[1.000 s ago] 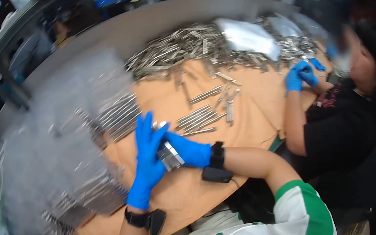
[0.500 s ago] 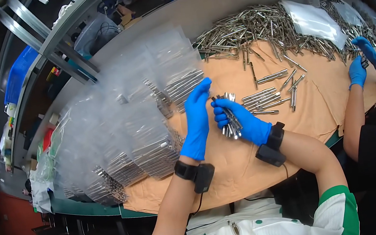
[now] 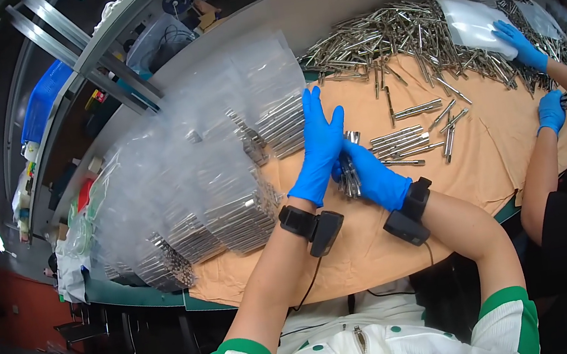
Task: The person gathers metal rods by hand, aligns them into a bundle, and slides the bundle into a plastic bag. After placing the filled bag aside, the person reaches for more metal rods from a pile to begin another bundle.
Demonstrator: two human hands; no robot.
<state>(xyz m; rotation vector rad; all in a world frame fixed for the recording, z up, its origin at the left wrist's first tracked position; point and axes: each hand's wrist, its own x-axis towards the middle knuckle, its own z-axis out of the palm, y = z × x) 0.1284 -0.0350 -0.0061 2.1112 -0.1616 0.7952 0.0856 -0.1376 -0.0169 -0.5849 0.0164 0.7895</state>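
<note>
My right hand (image 3: 376,177), in a blue glove, is closed around a bundle of slim silvery metal rods (image 3: 349,178) held nearly upright. Close against the bundle's left side is my left hand (image 3: 320,144), also gloved in blue, its fingers stretched out and its palm flat; whether it touches the rods I cannot tell. To the right of my hands, a small row of similar rods (image 3: 398,140) lies on the tan cloth (image 3: 332,264). Several more rods (image 3: 450,117) are scattered just beyond that row.
Clear plastic bags (image 3: 201,185) filled with rods stand stacked on the left. Along the back spreads a large heap of loose rods (image 3: 387,36), with a white plastic bag (image 3: 472,24) on it. At the right, a co-worker's gloved hands (image 3: 520,46) reach over the table.
My left hand has swung right, closer to the bundle, and its fingers are more spread. The bundle is now more upright. One co-worker's hand has moved onto the white bag.
</note>
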